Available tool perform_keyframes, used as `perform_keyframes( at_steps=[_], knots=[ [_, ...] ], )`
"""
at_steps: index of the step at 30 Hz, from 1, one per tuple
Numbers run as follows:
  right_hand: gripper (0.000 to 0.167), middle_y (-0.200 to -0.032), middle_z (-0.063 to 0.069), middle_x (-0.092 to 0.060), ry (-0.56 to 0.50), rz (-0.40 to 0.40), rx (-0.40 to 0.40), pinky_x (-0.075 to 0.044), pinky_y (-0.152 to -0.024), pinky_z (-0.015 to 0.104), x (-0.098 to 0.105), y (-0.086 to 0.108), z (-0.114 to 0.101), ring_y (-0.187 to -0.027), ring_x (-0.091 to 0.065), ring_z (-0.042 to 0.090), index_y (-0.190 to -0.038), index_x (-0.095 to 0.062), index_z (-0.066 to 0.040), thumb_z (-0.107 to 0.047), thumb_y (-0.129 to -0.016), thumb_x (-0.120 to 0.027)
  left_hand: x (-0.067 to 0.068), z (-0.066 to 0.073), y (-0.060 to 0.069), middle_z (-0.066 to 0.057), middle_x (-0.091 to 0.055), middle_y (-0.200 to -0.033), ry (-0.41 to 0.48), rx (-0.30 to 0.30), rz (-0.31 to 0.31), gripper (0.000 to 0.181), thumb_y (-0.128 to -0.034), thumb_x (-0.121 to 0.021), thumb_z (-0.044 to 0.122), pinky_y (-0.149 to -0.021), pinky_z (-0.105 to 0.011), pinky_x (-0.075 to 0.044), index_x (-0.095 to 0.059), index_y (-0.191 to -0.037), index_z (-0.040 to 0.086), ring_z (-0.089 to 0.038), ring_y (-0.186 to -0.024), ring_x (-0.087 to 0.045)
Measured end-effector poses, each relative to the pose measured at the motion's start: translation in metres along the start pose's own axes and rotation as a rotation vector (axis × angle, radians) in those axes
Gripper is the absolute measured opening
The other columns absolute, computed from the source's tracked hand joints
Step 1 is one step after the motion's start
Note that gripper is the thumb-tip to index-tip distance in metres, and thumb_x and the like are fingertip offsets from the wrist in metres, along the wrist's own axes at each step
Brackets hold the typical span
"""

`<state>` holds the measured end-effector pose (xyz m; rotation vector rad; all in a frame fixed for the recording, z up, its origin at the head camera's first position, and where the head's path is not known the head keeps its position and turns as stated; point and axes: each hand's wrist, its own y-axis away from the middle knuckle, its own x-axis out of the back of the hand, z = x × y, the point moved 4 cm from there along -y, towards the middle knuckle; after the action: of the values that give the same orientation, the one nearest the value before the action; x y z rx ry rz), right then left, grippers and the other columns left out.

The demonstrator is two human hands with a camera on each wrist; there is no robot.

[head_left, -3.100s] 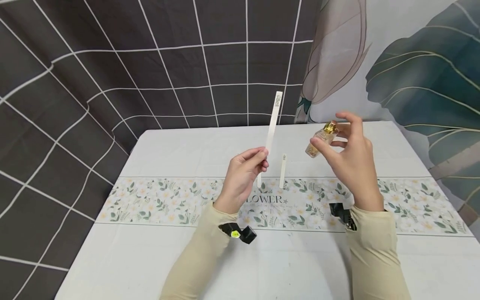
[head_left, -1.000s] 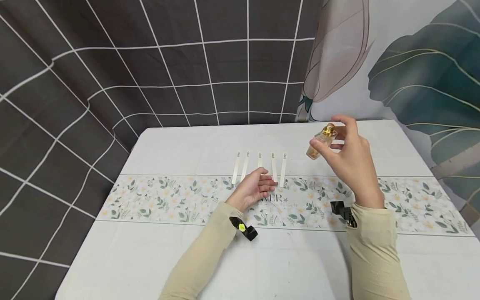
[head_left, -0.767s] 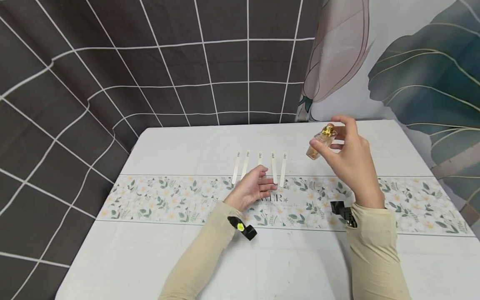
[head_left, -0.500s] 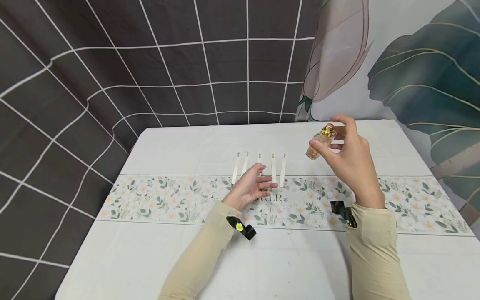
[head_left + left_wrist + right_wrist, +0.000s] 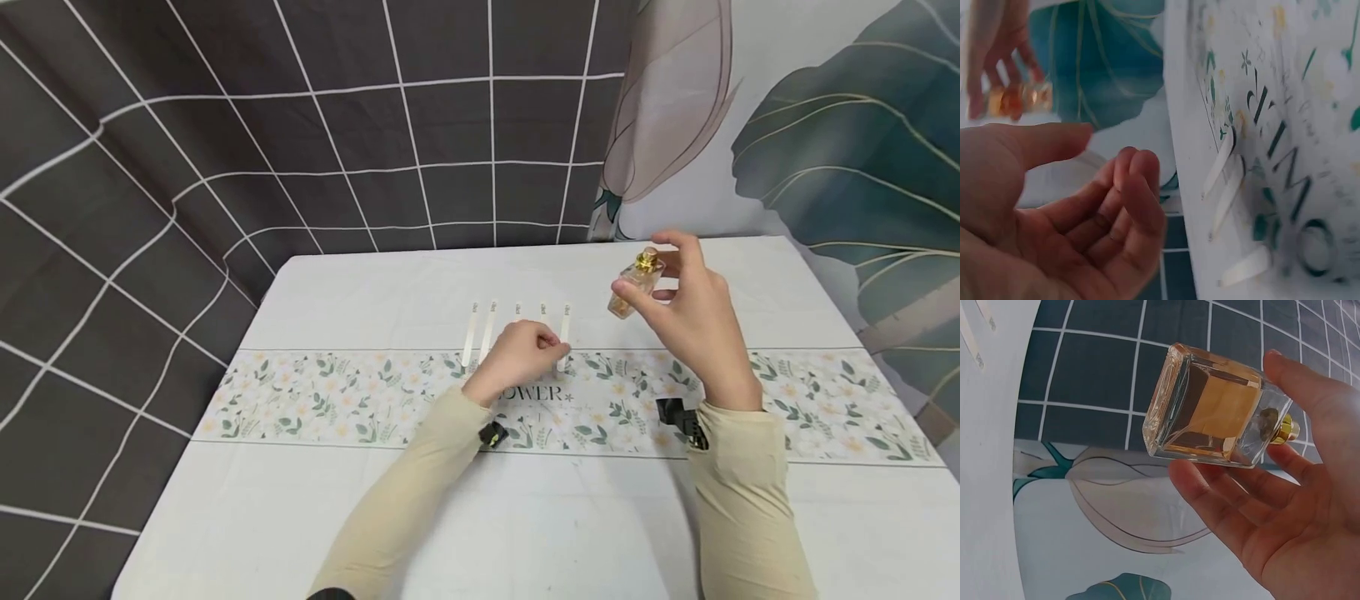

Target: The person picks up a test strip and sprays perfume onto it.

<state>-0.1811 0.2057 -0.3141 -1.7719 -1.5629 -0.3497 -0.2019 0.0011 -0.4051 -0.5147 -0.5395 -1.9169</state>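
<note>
Several narrow white paper strips (image 5: 469, 337) with small print at their far ends lie in a row on the table. My left hand (image 5: 521, 354) is over the row, back upward, covering parts of the middle strips. Its fingertips are at the rightmost strip (image 5: 566, 321). The left wrist view shows the thumb apart from the loosely curled fingers, with nothing between them. Raised at the right, my right hand (image 5: 697, 325) holds a glass perfume bottle (image 5: 1222, 412) between thumb and fingers. The bottle has amber liquid and a gold neck, and is tilted above the table.
A floral runner (image 5: 300, 400) with printed lettering crosses the white table (image 5: 600, 517). Behind and to the left hangs a dark cloth with a white grid (image 5: 337, 133). A leaf-patterned curtain (image 5: 847, 158) hangs at the back right.
My left hand held a white strip upright; later it lay palm up over the row. Now it has turned over, its fingertips at the rightmost strip. The right hand keeps hold of the perfume bottle.
</note>
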Motion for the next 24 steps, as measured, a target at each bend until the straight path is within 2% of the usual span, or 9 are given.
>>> perform_keyframes(
  at_steps=[2,4,7,10,17,24],
  knots=[
    [0.072,-0.123,0.022,-0.064,-0.002,-0.002,0.005,-0.056,-0.088,0.053,0.0,0.0,0.0,-0.122,-0.062,0.037,-0.149,-0.036,-0.007,-0.03,-0.093,-0.076,-0.004,0.01,-0.004,0.002,-0.061,-0.061,-0.205,-0.024,-0.026,0.026,-0.0986,-0.066,0.025,-0.048,-0.019,-0.039,-0.075,-0.084,0.005,-0.008,-0.049,-0.05],
    [0.072,-0.122,0.022,-0.064,-0.002,-0.004,0.009,-0.056,-0.088,0.053,0.0,0.0,0.0,-0.123,-0.061,0.037,-0.149,-0.037,-0.007,-0.029,-0.093,-0.076,-0.009,0.018,-0.008,0.001,-0.056,-0.055,-0.33,-0.021,-0.059,0.027,-0.0984,-0.066,0.022,-0.043,-0.019,-0.038,-0.075,-0.085,0.001,-0.007,-0.043,-0.046],
    [0.071,-0.122,0.021,-0.064,-0.002,-0.004,0.015,-0.056,-0.088,0.053,0.0,0.0,0.0,-0.123,-0.062,0.036,-0.148,-0.037,-0.006,-0.029,-0.093,-0.076,-0.016,0.024,-0.015,-0.001,-0.054,-0.056,-0.474,-0.006,-0.087,0.022,-0.0971,-0.066,0.016,-0.039,-0.019,-0.038,-0.076,-0.096,-0.002,-0.008,-0.041,-0.046],
    [0.071,-0.123,0.022,-0.064,0.002,-0.001,0.018,-0.056,-0.088,0.053,0.0,0.0,0.0,-0.123,-0.062,0.037,-0.148,-0.038,-0.006,-0.029,-0.093,-0.076,-0.022,0.024,-0.022,-0.003,-0.059,-0.061,-0.561,0.021,-0.094,0.019,-0.0946,-0.066,0.011,-0.039,-0.02,-0.04,-0.076,-0.104,-0.002,-0.009,-0.043,-0.048],
    [0.072,-0.129,0.024,-0.064,-0.015,-0.023,0.045,-0.056,-0.088,0.05,-0.003,0.001,0.0,-0.119,-0.064,0.036,-0.147,-0.039,-0.007,-0.031,-0.092,-0.077,-0.032,0.018,-0.032,-0.008,-0.067,-0.07,-0.663,0.083,-0.097,0.016,-0.0886,-0.066,0.003,-0.041,-0.023,-0.044,-0.077,-0.1,0.001,-0.011,-0.047,-0.055],
    [0.071,-0.128,0.025,-0.065,-0.02,-0.021,0.065,-0.056,-0.088,0.049,-0.002,0.001,-0.001,-0.12,-0.064,0.034,-0.146,-0.04,-0.007,-0.029,-0.091,-0.078,-0.039,0.015,-0.036,-0.008,-0.069,-0.072,-0.664,0.139,-0.078,0.014,-0.0904,-0.066,0.004,-0.041,-0.024,-0.045,-0.077,-0.099,0.003,-0.014,-0.05,-0.057]
  ],
)
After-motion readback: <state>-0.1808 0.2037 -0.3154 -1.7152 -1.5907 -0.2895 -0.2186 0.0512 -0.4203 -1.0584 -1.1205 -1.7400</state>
